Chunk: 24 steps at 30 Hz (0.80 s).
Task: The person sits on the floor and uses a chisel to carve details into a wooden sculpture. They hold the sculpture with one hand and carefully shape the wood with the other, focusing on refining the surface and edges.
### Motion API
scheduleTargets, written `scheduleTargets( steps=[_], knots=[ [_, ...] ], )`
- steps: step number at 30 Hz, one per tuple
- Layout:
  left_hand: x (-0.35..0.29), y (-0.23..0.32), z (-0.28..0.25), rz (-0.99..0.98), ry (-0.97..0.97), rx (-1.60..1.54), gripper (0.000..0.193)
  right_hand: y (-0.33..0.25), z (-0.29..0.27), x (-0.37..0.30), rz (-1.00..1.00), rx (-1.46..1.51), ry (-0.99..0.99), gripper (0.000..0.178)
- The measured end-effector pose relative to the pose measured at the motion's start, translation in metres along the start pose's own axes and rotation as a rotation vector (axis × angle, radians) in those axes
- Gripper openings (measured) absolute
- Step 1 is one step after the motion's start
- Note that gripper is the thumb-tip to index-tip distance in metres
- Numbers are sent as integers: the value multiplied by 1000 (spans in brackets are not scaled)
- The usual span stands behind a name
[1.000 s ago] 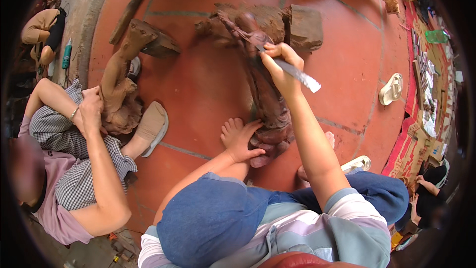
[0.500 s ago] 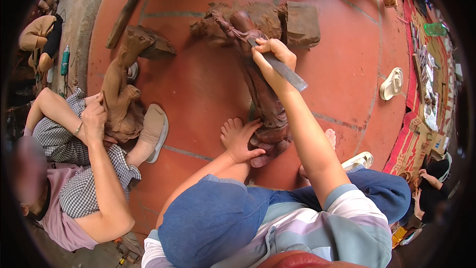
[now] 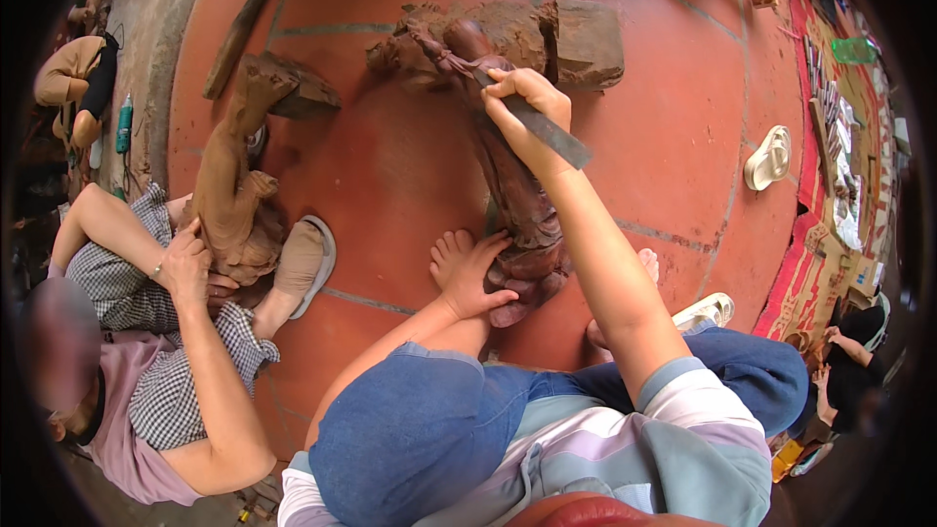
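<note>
One right hand (image 3: 522,107) closed around a flat metal chisel (image 3: 547,129), blade tip on the dark wooden carving (image 3: 512,185) lying on the red tiled floor (image 3: 390,166), left hand unseen, bare foot (image 3: 468,268) bracing the carving's base.

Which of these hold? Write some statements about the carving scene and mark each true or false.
1. The right hand holds a flat grey metal tool. True.
2. The dark brown carved wooden figure stands upright. False: it lies on the red tiled floor.
3. A bare foot presses against the figure's base. True.
4. The person in the checked shirt sits on the right. False: on the left, touching a lighter wooden carving.
</note>
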<state>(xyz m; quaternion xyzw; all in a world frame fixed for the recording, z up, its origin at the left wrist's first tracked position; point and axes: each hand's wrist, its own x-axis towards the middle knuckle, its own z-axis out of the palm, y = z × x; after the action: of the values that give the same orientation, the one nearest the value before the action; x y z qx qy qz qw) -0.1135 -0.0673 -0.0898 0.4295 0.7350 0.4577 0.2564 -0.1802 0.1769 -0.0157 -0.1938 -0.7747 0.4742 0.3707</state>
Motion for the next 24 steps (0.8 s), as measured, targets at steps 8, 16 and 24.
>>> scheduleTargets(
  steps=[8,16,24],
  knots=[
    [-8,-7,-1,10,-90,130,90,-8,-8,5,205,113,36,7],
    [-1,8,-11,-3,-84,241,86,0,-8,-4,203,154,65,11],
    [3,8,-16,23,-83,320,85,10,-16,-18,286,204,99,9]
  ],
)
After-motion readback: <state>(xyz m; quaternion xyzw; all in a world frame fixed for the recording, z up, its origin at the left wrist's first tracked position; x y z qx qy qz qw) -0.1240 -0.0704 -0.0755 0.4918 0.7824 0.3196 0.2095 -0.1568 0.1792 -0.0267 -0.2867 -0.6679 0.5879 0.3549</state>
